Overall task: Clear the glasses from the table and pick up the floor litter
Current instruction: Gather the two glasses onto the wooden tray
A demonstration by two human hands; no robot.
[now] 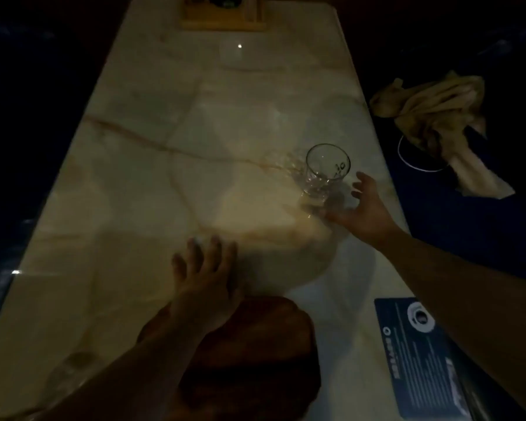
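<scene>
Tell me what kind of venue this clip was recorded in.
Probably a dim bar or lounge booth: a long marble table with an empty drinking glass, dark blue seating alongside, and a printed card on the tabletop.

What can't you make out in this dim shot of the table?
- Head view: wooden holder at the marble table's far end, cut off by the top edge.
- Print on the clear drinking glass: too small.
- Dark blue card: text blurred, corner cut off.
- Floor litter: lost in darkness.
</scene>
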